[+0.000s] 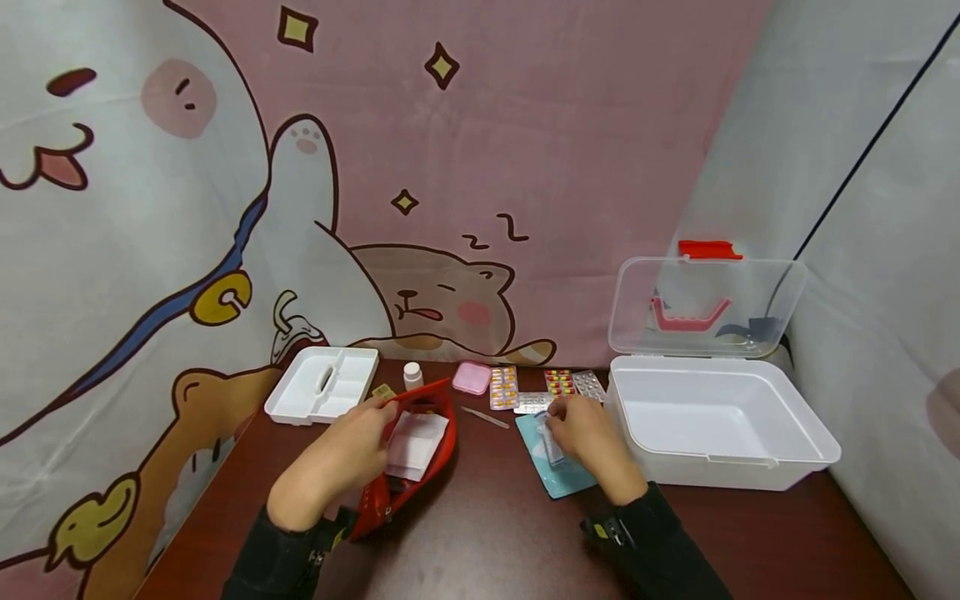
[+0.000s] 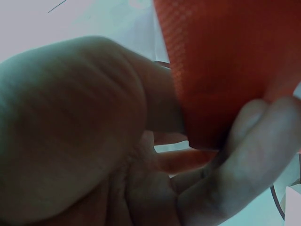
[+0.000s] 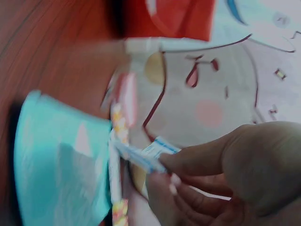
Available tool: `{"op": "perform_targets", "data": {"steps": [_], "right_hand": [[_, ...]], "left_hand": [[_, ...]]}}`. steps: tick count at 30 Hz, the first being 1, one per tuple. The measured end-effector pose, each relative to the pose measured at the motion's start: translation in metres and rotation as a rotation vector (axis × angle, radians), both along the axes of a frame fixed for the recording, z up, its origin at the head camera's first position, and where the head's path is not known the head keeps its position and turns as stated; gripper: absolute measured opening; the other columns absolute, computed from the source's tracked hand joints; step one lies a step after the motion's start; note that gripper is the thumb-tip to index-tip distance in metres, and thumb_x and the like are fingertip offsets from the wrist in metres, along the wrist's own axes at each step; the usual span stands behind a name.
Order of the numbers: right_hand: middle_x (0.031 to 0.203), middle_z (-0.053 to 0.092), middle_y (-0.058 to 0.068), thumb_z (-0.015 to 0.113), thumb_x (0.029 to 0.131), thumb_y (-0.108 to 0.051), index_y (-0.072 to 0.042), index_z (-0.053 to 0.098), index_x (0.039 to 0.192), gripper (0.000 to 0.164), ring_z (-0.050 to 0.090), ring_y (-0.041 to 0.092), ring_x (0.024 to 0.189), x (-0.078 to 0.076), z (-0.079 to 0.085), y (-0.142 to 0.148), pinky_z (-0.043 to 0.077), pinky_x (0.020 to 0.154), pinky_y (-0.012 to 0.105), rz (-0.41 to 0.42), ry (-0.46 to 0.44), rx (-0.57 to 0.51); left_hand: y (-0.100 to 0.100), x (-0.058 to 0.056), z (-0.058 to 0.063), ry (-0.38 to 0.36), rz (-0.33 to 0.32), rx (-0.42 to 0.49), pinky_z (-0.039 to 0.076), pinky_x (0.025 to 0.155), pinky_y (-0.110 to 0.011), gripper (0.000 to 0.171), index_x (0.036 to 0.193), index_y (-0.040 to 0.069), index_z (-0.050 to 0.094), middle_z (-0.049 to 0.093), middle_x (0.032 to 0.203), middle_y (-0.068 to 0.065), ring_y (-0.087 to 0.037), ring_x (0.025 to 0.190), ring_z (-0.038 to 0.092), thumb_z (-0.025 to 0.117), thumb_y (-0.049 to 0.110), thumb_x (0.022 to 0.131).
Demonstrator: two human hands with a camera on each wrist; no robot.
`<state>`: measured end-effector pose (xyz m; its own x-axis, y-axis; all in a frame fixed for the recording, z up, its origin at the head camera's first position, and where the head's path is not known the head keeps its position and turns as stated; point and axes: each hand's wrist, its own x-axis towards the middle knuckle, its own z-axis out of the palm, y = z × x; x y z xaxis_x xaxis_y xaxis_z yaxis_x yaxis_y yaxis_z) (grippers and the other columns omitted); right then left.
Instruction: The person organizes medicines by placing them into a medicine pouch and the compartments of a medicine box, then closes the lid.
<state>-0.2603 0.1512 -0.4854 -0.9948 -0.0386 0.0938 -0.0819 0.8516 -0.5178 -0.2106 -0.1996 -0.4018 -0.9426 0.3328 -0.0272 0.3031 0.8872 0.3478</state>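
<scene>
Pinching small packet [image 3: 141, 157] between right fingers [image 3: 202, 157], left fingers [image 2: 249, 162] gripping red pouch [image 2: 230, 61] edge.

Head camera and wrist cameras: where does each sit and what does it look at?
Head: on the person's head, facing forward and down; left hand, right hand and dark sleeves show.
Left wrist: worn there, looks at that hand gripping a red pouch.
Right wrist: worn there, looks at that hand pinching a small packet.
Head and right wrist both show the turquoise packet.

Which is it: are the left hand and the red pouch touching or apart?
Touching: the left wrist view shows the left hand gripping the red pouch at its edge.
</scene>
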Motion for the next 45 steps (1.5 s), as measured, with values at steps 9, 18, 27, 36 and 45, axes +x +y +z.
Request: {"op": "perform_targets", "data": {"steps": [9,18,27,36,45], "right_hand": [[0.082,0.074,0.007,0.075,0.098,-0.006,-0.001,0.080,0.104,0.009,0.077,0.025,0.059,0.009,0.024,-0.053,0.060,0.055,0.031,0.053,-0.065,-0.534],[0.087,0.076,0.011,0.074,0.095,-0.003,0.004,0.078,0.103,0.011,0.079,0.026,0.064,0.012,0.027,-0.115,0.066,0.058,0.038,0.129,-0.108,-0.715],[0.079,0.078,0.002,0.077,0.090,-0.003,-0.004,0.080,0.092,0.004,0.074,0.013,0.054,0.014,0.021,-0.161,0.059,0.050,0.026,0.132,-0.029,-0.580],[0.069,0.070,-0.006,0.081,0.089,-0.012,-0.013,0.080,0.082,0.007,0.059,0.009,0.064,0.012,0.015,-0.188,0.047,0.058,0.024,0.161,-0.002,-0.292],[0.062,0.057,-0.004,0.074,0.085,-0.006,-0.017,0.068,0.063,0.025,0.055,0.020,0.063,0.013,0.019,-0.205,0.042,0.055,0.030,0.161,-0.062,-0.211]], "left_hand": [[0.001,0.000,0.001,0.009,-0.004,0.004,0.058,0.099,-0.052,0.041,0.126,0.002,0.071,0.065,0.146,-0.022,-0.030,0.114,0.066,0.069,-0.007,0.086],[0.003,-0.001,0.002,0.027,-0.024,0.012,0.057,0.108,-0.056,0.046,0.133,-0.003,0.070,0.064,0.149,-0.025,-0.035,0.125,0.068,0.068,-0.007,0.087],[0.005,-0.001,0.002,0.020,-0.029,0.003,0.053,0.116,-0.059,0.055,0.145,-0.009,0.064,0.062,0.153,-0.028,-0.042,0.139,0.065,0.067,-0.005,0.090],[0.002,-0.001,0.000,0.068,-0.055,0.016,0.058,0.094,-0.049,0.033,0.120,-0.001,0.071,0.069,0.134,-0.021,-0.030,0.108,0.069,0.066,-0.008,0.088],[0.000,-0.002,0.000,0.065,-0.051,0.020,0.059,0.097,-0.052,0.032,0.123,-0.001,0.072,0.069,0.133,-0.020,-0.033,0.113,0.070,0.066,-0.005,0.091]]}}
